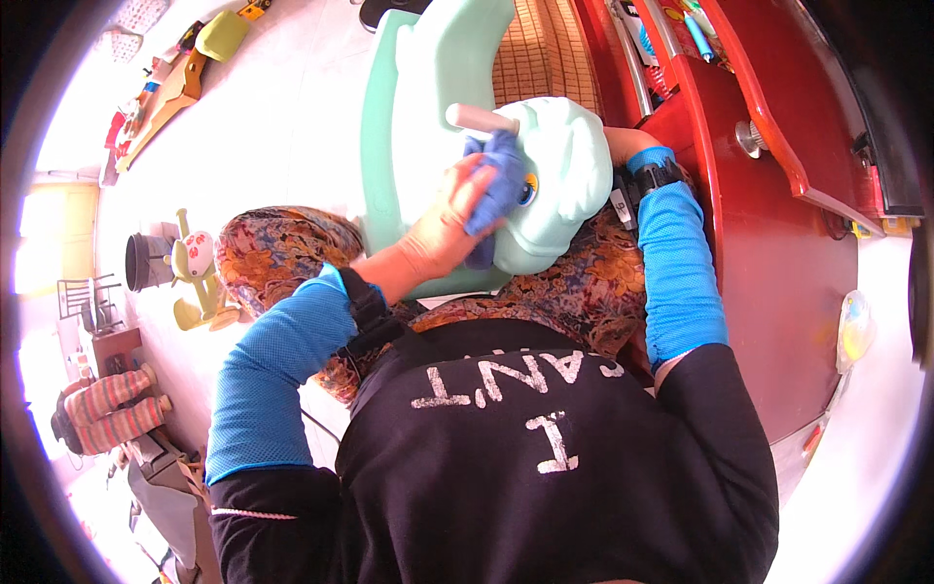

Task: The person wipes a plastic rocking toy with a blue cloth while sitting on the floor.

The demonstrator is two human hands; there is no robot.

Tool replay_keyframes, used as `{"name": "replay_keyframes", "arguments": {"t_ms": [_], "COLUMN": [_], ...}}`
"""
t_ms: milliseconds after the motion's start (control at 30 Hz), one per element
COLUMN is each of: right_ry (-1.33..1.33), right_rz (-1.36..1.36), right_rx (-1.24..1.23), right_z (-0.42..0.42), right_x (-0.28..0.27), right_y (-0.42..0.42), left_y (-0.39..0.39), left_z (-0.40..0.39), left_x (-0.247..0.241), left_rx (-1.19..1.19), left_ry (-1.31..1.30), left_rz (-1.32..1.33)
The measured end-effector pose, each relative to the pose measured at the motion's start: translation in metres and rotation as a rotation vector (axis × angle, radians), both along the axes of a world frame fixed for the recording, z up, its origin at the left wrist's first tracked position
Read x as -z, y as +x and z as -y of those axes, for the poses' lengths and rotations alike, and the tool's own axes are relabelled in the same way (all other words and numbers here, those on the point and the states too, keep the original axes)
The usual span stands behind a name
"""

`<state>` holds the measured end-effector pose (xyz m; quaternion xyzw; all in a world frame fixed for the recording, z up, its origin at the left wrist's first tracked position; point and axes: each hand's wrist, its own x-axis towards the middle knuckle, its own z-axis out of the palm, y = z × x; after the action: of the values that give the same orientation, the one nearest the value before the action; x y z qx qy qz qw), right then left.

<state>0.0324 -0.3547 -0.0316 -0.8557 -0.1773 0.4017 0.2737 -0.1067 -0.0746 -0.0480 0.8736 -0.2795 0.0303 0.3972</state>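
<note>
A mint-green plastic rocking toy (562, 146) with a moulded animal head stands between my knees. One painted eye (528, 190) and a pale pink handle peg (478, 118) show on the head's near side. My left hand (456, 208) grips a crumpled blue cloth (498, 175), pressed against the head beside the eye and just below the peg. On the far side of the head, only the wrist end of my right hand (626, 143) shows; its fingers are hidden behind the toy.
A red wooden cabinet (781, 292) with open drawers (708, 66) stands close by my right arm. Beyond the toy lies a brown woven mat (543, 51). Left on the floor are a small green animal-shaped stool (195, 255), a grey bin (146, 261) and a cardboard box (164, 109).
</note>
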Motion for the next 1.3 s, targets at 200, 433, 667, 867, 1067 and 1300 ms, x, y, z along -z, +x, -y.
{"name": "replay_keyframes", "arguments": {"t_ms": [200,433,667,867,1067,1300], "right_ry": [0.158,-0.001,-0.025,0.128,0.284,0.351], "right_rz": [0.218,0.100,-0.039,-0.239,-0.329,-0.396], "right_rx": [-0.216,-0.019,0.161,0.414,0.643,0.871], "right_z": [0.013,0.022,0.028,0.023,0.044,0.048], "right_x": [0.022,0.035,0.040,0.033,0.054,0.053], "right_y": [0.006,0.008,0.004,-0.002,-0.009,-0.011], "left_y": [0.038,0.014,-0.033,-0.016,0.045,0.064], "left_z": [-0.083,-0.107,-0.108,-0.076,-0.037,-0.123], "left_x": [0.045,0.073,0.004,0.012,0.051,0.090], "left_rx": [-0.607,-0.395,0.073,0.025,-0.533,-0.434], "left_ry": [0.495,0.640,0.266,0.232,0.125,0.308], "left_rz": [-0.395,-0.401,-0.380,-0.010,-0.050,-0.243]}}
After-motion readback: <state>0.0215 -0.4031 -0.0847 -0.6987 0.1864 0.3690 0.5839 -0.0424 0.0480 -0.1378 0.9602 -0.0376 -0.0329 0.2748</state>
